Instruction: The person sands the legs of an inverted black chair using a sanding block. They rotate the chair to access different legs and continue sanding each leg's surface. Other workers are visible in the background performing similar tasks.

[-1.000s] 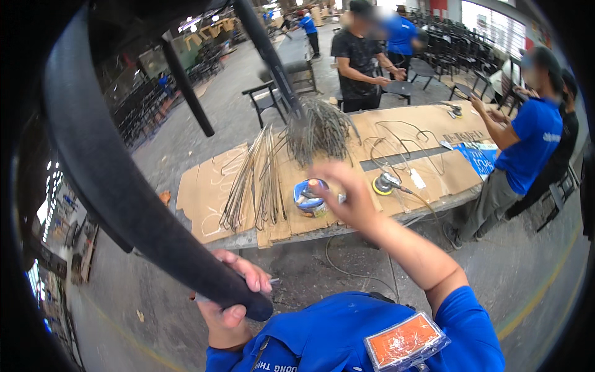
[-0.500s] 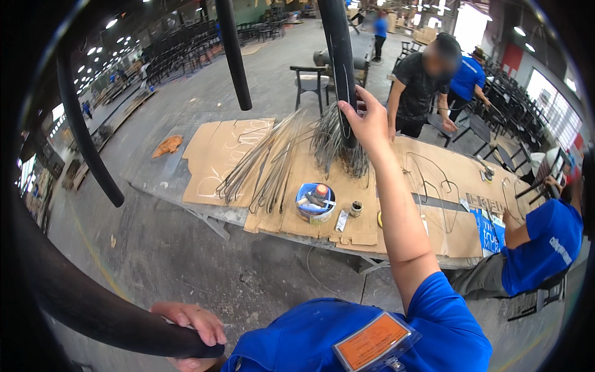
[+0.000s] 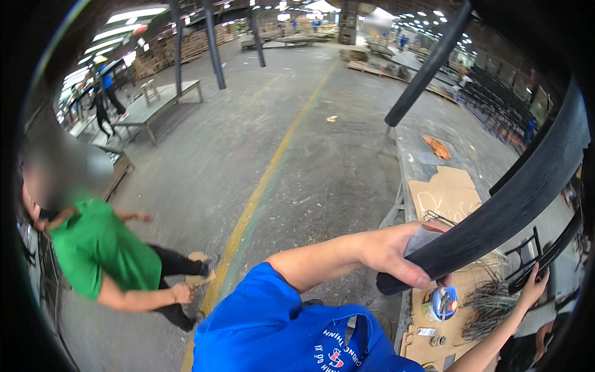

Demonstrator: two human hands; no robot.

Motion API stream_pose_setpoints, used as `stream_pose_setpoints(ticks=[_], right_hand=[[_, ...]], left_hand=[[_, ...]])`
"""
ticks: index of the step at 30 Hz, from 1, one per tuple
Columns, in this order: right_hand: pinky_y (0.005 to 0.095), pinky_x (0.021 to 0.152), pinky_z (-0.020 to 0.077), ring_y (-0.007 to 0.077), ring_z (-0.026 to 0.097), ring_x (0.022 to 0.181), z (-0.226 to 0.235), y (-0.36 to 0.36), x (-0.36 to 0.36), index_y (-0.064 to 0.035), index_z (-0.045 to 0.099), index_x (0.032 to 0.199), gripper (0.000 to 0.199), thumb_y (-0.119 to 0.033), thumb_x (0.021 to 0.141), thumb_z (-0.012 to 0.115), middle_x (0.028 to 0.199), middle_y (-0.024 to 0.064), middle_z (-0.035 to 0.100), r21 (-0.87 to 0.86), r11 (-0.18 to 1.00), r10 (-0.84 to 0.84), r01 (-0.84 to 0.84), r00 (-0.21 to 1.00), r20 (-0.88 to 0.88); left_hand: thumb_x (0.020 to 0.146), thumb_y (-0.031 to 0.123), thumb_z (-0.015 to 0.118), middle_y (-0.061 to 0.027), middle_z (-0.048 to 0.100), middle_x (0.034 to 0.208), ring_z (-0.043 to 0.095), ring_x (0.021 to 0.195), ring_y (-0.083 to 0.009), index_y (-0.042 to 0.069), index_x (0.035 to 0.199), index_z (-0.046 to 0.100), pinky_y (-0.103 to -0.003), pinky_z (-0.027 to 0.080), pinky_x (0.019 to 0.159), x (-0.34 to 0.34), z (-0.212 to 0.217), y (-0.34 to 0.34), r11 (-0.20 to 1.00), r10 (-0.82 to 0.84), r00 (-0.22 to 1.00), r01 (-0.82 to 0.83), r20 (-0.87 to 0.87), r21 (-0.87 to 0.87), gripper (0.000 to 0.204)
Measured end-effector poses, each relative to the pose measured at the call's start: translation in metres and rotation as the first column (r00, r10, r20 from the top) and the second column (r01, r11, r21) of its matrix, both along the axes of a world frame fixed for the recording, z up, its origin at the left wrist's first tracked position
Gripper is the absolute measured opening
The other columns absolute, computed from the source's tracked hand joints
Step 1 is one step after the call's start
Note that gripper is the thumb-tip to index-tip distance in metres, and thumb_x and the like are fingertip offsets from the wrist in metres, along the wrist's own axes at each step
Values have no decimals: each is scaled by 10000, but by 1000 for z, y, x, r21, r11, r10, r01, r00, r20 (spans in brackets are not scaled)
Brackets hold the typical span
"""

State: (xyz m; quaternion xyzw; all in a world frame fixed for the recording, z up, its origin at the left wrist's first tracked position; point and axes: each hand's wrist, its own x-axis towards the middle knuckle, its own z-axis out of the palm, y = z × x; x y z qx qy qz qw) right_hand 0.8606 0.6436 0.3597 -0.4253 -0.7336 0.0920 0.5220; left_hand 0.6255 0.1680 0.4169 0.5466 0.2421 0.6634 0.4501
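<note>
**Both hands on black curved frame, table at lower right**

While the head camera looks down and left, the left hand (image 3: pixel 396 257) shows near centre, its grip wrapped tight around the lower end of a thick black curved bar (image 3: pixel 496 217). That bar runs from the hand up toward 2 o'clock and out at the picture's rim. The right hand (image 3: pixel 534 286) sits at 4 o'clock, fingers closed on a thinner black bar (image 3: pixel 548 257) of the same frame. A black tube leg (image 3: pixel 427 65) points up toward 1 o'clock.

Table (image 3: pixel 447 192) with cardboard sheets lies under the frame, its near edge running along 3 to 5 o'clock. On it: a bundle of wire rods (image 3: pixel 489 307) beside a small round tin (image 3: pixel 439 304).

Open concrete floor (image 3: pixel 297 142) with a yellow line (image 3: pixel 260 192) fills the centre. A person in a green shirt (image 3: pixel 93 254) stands at 8 o'clock, well apart from the frame.
</note>
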Motion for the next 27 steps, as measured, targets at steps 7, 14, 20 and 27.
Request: stream_pose_setpoints(ticks=[7,14,20,27], right_hand=[[286,714,450,193,571,786,-23,35,-37,56,487,1222,559,-343,857,629,1013,162,631,143,979,147,-147,989,7],[268,566,414,118,499,609,-18,34,-66,50,527,1174,483,-292,852,636,756,84,604,186,957,233,-223,972,-38],[355,652,459,280,611,682,7,23,-78,39,570,1110,454,-353,880,570,823,179,645,106,994,0,-12,994,112],[395,835,460,340,608,982,21,7,-89,27,573,1119,423,-317,872,563,1012,237,630,-8,982,191,-191,978,79]], left_hand=[[700,106,725,-164,617,887,621,740,-207,-16,1205,378,-329,503,651,-4,-15,1,999,-19,998,21,-67,39,625],[749,107,700,-142,607,796,609,623,-179,-17,1221,366,-288,488,559,0,-14,14,998,-67,998,67,-19,11,592],[794,152,678,-88,566,705,567,554,-142,-20,1220,376,-264,444,521,-2,-15,21,999,-42,999,42,11,-20,550],[850,254,622,-79,553,716,541,575,-122,-17,1253,384,-261,430,518,-13,-20,25,997,-4,1000,5,13,-75,541]])
